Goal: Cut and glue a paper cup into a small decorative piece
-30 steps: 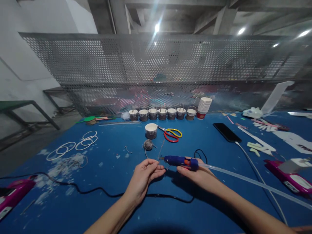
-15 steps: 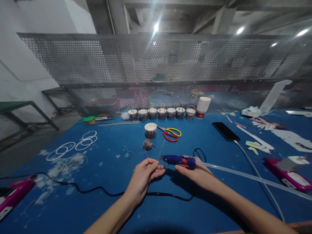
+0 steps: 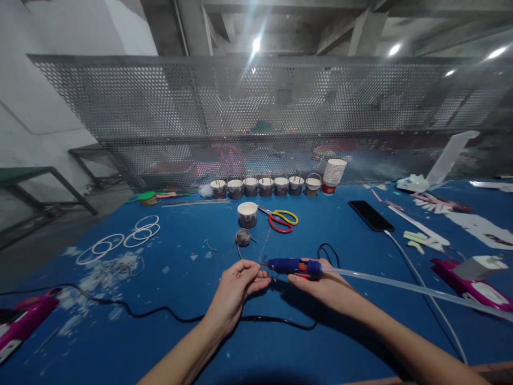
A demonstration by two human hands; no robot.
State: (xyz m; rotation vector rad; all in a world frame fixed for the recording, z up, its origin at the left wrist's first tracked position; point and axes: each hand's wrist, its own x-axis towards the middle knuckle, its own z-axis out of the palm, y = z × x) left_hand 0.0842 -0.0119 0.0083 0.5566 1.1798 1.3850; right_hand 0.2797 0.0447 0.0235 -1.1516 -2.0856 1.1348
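A blue hot glue gun is gripped in my right hand, its nozzle pointing left. A long clear glue stick runs out of its back end toward the right. My left hand is pinched closed just left of the nozzle, on a thin strand of grey yarn that rises from the fingertips. Beyond the hands lies a small ball of grey yarn. Behind that ball stands a grey-wrapped paper cup, and scissors with red and yellow handles lie to its right.
Several small grey-wrapped buckets line the back, beside a stack of paper cups. White rings lie at left. A black cable crosses in front. A phone with a white cord and a magenta power strip lie at right.
The glue gun's nozzle has dipped slightly and sits closer to my left fingertips. The yarn strand has shifted a little to the left. Everything else stays in place.
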